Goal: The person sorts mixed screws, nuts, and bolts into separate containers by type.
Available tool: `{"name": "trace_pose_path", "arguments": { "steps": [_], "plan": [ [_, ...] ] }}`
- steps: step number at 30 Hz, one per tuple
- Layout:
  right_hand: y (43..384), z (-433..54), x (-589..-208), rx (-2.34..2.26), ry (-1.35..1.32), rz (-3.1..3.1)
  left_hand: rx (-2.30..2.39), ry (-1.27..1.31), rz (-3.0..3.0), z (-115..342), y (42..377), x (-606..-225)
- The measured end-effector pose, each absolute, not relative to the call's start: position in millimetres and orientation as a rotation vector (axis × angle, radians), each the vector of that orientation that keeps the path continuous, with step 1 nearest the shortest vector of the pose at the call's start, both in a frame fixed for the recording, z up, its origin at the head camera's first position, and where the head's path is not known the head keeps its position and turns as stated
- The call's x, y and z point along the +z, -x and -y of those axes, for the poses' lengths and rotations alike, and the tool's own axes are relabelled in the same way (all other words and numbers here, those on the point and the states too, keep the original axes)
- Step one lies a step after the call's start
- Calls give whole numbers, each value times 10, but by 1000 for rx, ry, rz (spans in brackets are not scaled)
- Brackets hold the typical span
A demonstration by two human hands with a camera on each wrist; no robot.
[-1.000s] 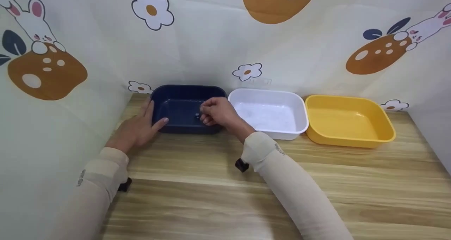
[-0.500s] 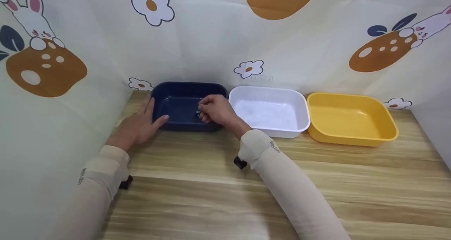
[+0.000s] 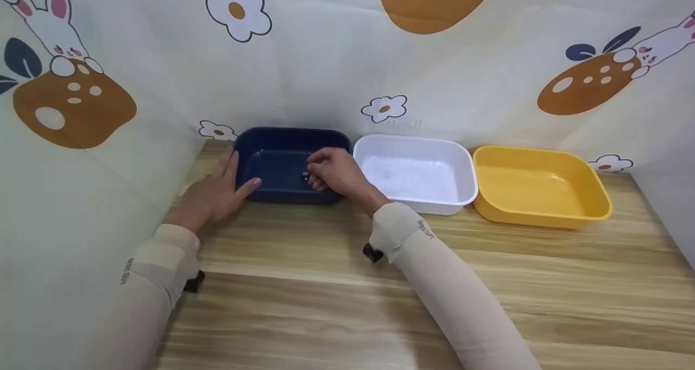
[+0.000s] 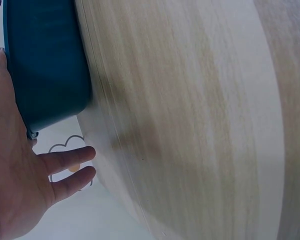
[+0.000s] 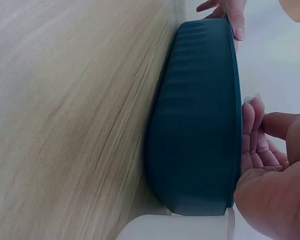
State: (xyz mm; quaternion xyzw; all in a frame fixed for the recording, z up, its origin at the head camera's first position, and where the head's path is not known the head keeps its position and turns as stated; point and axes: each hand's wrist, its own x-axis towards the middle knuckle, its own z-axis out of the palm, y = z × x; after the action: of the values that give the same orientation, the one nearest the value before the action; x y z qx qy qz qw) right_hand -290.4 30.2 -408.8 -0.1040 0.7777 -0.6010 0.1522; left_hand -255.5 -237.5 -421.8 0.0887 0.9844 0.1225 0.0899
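A dark blue plastic basin [image 3: 277, 166] stands at the left of a row of three. My left hand [image 3: 209, 196] rests on its left end, thumb over the front rim and fingers along the outside. In the left wrist view two fingers of the left hand [image 4: 20, 175] stick out straight past the basin's corner. My right hand [image 3: 335, 173] is over the basin's right half, its fingers curled and thumb close to the index finger. At its fingertips shows a small dark shiny thing [image 3: 305, 176], too small to name. The right wrist view shows the right hand [image 5: 275, 155] above the rim.
A white basin [image 3: 418, 200] stands right beside the blue one, and a yellow basin [image 3: 543, 218] beside that. All are on a wood-grain table [image 3: 304, 310]. Behind and to the sides hangs a pale printed sheet [image 3: 315, 60] with flowers, oranges and rabbits.
The head view shifts slightly. Both hands keep nearly the same places at the blue basin, and the small dark thing stays at the right fingertips.
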Motion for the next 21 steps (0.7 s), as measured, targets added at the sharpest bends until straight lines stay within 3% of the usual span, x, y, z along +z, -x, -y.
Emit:
{"name": "trace_pose_path", "arguments": {
  "steps": [21],
  "plan": [
    [2919, -302, -4115, -1716, 290, -2231, 373, -255, -2938, 2370, 2561, -4240]
  ]
}}
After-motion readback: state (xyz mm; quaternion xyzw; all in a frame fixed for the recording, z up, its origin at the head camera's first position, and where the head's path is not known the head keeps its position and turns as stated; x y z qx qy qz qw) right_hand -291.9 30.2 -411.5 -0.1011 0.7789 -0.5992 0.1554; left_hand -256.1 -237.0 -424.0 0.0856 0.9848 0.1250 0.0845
